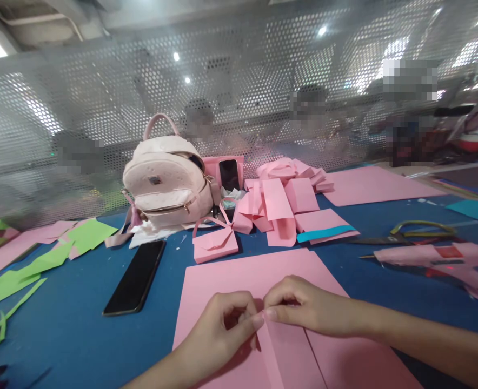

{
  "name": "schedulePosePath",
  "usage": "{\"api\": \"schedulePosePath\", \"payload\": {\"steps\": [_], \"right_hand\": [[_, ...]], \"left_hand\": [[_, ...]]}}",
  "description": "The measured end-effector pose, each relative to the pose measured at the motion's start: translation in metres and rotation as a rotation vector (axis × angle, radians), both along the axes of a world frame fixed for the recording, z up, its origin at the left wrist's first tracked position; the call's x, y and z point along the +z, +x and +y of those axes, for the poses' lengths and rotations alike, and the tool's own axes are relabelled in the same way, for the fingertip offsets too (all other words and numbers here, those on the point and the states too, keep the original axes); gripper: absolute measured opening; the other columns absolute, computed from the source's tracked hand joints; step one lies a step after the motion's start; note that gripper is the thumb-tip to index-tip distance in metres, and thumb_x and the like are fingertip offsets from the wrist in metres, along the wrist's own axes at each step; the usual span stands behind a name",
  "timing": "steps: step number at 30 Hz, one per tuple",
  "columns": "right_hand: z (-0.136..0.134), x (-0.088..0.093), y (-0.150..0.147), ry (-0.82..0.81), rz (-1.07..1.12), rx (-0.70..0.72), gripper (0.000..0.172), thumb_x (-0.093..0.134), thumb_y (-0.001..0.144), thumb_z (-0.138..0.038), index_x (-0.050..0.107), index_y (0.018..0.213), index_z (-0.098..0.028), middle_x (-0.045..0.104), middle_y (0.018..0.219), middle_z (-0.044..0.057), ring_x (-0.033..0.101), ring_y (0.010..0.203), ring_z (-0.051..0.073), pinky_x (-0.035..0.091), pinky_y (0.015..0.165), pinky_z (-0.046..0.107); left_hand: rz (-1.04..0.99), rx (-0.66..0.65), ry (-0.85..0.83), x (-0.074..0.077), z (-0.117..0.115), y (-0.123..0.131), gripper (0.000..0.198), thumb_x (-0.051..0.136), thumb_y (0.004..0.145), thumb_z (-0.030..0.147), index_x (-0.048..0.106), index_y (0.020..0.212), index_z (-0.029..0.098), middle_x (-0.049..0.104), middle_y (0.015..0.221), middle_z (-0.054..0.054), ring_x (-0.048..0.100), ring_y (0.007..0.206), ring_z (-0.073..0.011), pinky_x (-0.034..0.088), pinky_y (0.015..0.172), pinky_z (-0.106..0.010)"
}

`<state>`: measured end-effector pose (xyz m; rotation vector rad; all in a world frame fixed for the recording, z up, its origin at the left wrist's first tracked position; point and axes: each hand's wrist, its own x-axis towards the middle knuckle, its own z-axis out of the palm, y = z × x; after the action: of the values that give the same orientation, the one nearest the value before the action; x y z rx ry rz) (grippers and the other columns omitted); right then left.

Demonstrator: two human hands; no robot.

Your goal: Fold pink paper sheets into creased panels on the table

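The left hand [223,329] and the right hand [310,305] meet over a folded paper [283,354], which is pink and lies on a large pink sheet [202,289]; the left hand has its thumb and fingers closed in a pinch on the far end of this paper; the right hand pinches the same end from the other side, its thumb pointing to the left thumb, and the tips are very near to each other; whether the tips touch, I cannot tell. The paper goes from the fingers toward the lower edge of the view, with a raised fold along it; the sheet lies flat on a blue table [77,335].

To the left of the sheet there is a black phone [135,278]; behind the sheet stands a small pink purse [216,247] of paper, with a thin handle; beside it is a pile [279,202] of folded pink pieces, and a blue strip [324,233] lies across one piece in front. A pale backpack [166,181] stands behind the phone; green scraps [88,235] lie at the left; at the right are scissors [421,229], and nearer, a pink glue gun [433,256]; behind everything rises a mesh screen [243,70].
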<state>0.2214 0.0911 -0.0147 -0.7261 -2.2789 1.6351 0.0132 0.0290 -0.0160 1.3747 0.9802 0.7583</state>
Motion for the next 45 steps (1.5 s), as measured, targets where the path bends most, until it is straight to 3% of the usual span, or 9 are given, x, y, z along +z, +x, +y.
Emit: {"api": "schedulePosePath", "payload": {"steps": [6, 10, 13, 17, 22, 26, 32, 40, 45], "right_hand": [[0.002, 0.002, -0.001, -0.033, 0.02, -0.026, 0.041, 0.054, 0.095, -0.043, 0.043, 0.064, -0.018, 0.027, 0.065, -0.006, 0.028, 0.061, 0.01, 0.021, 0.054, 0.025], [0.003, 0.0, -0.002, -0.073, 0.042, -0.044, 0.039, 0.061, 0.091, -0.048, 0.056, 0.07, -0.016, 0.036, 0.067, -0.005, 0.032, 0.063, 0.01, 0.024, 0.056, 0.024], [0.003, -0.001, -0.002, -0.104, 0.038, -0.074, 0.036, 0.066, 0.088, -0.049, 0.06, 0.075, -0.015, 0.039, 0.068, -0.005, 0.032, 0.063, 0.01, 0.023, 0.056, 0.024], [0.002, 0.0, -0.002, -0.114, 0.058, -0.084, 0.033, 0.065, 0.089, -0.044, 0.059, 0.074, -0.015, 0.041, 0.069, -0.005, 0.034, 0.064, 0.01, 0.025, 0.058, 0.023], [0.003, 0.001, -0.002, -0.117, 0.056, -0.082, 0.035, 0.065, 0.089, -0.047, 0.058, 0.074, -0.016, 0.04, 0.069, -0.005, 0.033, 0.065, 0.01, 0.025, 0.059, 0.024], [0.004, 0.001, -0.001, -0.081, 0.041, -0.116, 0.039, 0.064, 0.089, -0.051, 0.054, 0.074, -0.017, 0.039, 0.07, -0.005, 0.033, 0.066, 0.011, 0.025, 0.059, 0.024], [0.003, 0.003, -0.002, -0.076, 0.045, -0.114, 0.038, 0.062, 0.09, -0.05, 0.053, 0.073, -0.017, 0.039, 0.069, -0.005, 0.034, 0.065, 0.011, 0.027, 0.06, 0.024], [0.004, 0.001, -0.003, -0.079, 0.049, -0.127, 0.038, 0.062, 0.09, -0.049, 0.054, 0.073, -0.017, 0.04, 0.068, -0.006, 0.034, 0.064, 0.011, 0.028, 0.06, 0.025], [0.005, -0.001, -0.001, -0.11, 0.056, -0.138, 0.039, 0.065, 0.087, -0.051, 0.054, 0.074, -0.016, 0.035, 0.065, -0.006, 0.03, 0.061, 0.01, 0.022, 0.054, 0.024]], "left_hand": [[-0.039, 0.008, -0.083, -0.002, 0.004, -0.001, 0.036, 0.071, 0.084, 0.047, 0.058, 0.074, 0.016, 0.057, 0.056, 0.002, 0.048, 0.049, -0.0085, 0.04, 0.053, -0.02], [-0.077, -0.018, -0.182, -0.003, 0.009, -0.003, 0.039, 0.081, 0.073, 0.045, 0.055, 0.066, 0.016, 0.058, 0.05, 0.002, 0.053, 0.043, -0.0098, 0.042, 0.049, -0.021], [-0.084, -0.052, -0.226, -0.004, 0.012, -0.006, 0.038, 0.078, 0.075, 0.044, 0.053, 0.065, 0.017, 0.062, 0.046, 0.0, 0.054, 0.038, -0.0106, 0.037, 0.043, -0.019], [-0.069, -0.063, -0.27, -0.003, 0.014, -0.008, 0.035, 0.075, 0.078, 0.039, 0.05, 0.066, 0.018, 0.071, 0.055, -0.006, 0.043, 0.029, -0.006, 0.028, 0.035, -0.017], [-0.068, -0.036, -0.274, -0.001, 0.014, -0.007, 0.033, 0.075, 0.076, 0.038, 0.051, 0.067, 0.017, 0.072, 0.056, -0.007, 0.042, 0.029, -0.0049, 0.031, 0.035, -0.017], [-0.049, -0.024, -0.318, 0.0, 0.015, -0.007, 0.036, 0.082, 0.067, 0.037, 0.059, 0.08, 0.014, 0.071, 0.056, -0.006, 0.046, 0.031, -0.0065, 0.035, 0.037, -0.018], [-0.021, -0.044, -0.321, 0.002, 0.015, -0.009, 0.036, 0.081, 0.068, 0.04, 0.059, 0.062, 0.012, 0.071, 0.057, -0.009, 0.042, 0.029, -0.0038, 0.034, 0.036, -0.018], [-0.006, -0.026, -0.305, 0.001, 0.014, -0.009, 0.036, 0.079, 0.07, 0.038, 0.054, 0.06, 0.015, 0.072, 0.057, -0.01, 0.042, 0.028, -0.0044, 0.034, 0.035, -0.017], [-0.027, -0.033, -0.308, 0.005, 0.015, -0.011, 0.037, 0.08, 0.07, 0.039, 0.056, 0.06, 0.014, 0.072, 0.058, -0.011, 0.045, 0.029, -0.005, 0.035, 0.035, -0.016]]}}
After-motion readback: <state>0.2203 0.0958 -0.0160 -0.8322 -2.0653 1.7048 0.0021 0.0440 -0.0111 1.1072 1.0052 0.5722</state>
